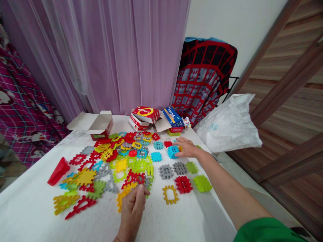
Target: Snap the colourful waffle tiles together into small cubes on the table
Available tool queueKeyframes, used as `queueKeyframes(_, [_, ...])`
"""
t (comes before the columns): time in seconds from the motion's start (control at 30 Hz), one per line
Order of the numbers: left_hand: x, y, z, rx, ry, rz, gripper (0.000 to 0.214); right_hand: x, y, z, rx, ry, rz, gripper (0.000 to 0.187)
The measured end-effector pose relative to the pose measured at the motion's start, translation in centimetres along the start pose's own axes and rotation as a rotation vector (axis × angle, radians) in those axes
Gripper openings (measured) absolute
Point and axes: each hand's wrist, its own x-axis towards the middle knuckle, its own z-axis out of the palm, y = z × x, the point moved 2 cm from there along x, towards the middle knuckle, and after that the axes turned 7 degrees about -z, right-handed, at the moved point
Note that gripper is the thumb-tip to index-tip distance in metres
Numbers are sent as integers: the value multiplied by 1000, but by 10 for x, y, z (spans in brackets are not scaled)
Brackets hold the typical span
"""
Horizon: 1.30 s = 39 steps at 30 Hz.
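Observation:
My left hand (135,205) is closed at the near side of the pile, its thumb pressed over curled fingers. What it holds, if anything, is hidden. Partly behind it is a yellow notched building piece (124,195), and a red triangular piece (133,177) lies just beyond. My right hand (187,148) reaches to the far right, thumb and fingers around a blue building block (172,152). A small orange part (180,148) shows by its fingers. Nearer me lie grey window pieces (166,171), a red piece (183,185), green pieces (202,183) and a yellow frame (170,195).
A mixed pile of interlocking pieces (121,165) covers the table's (101,228) middle and left. An open box (101,129), red boxes (145,115) and a blue box (173,116) stand at the back. A white plastic bag (229,124) is at the right edge.

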Motion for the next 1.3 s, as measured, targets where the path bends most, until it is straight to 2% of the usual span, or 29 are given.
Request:
queueKeyframes(0.3, [1, -12, 1, 8, 19, 14, 52, -1, 4, -2, 12, -17, -10, 71])
queueKeyframes(0.57, [2, -7, 1, 2, -2, 4, 52, 5, 4, 4, -3, -30, -18, 70])
queueKeyframes(1.0, [1, -7, 0, 39, 8, -2, 54, 3, -1, -1, 19, -41, -1, 69])
queueKeyframes(1.3, [2, -16, 1, 30, 5, -5, 51, 4, 1, 2, 15, -31, -20, 68])
